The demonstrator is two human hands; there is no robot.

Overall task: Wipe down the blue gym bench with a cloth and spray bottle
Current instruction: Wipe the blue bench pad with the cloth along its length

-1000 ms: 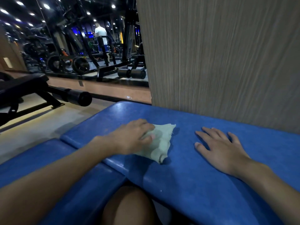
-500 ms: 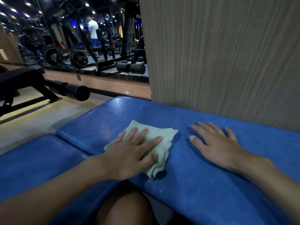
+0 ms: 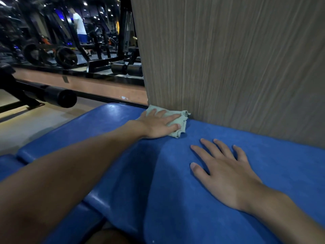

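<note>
Cloth (image 3: pixel 183 119) lies under left hand (image 3: pixel 154 124), against wall (image 3: pixel 228 67).

The blue bench (image 3: pixel 175 191) has a padded, slightly shiny surface that fills the lower part of the view. The pale green cloth (image 3: pixel 183 121) lies crumpled on its far edge, against the wood-grain wall panel (image 3: pixel 228 67), pressed flat under the left hand (image 3: pixel 158 124).

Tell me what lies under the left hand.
A pale green cloth lies under the left hand, pressed onto the blue bench. The cloth's middle and the bench beneath are covered.
</note>
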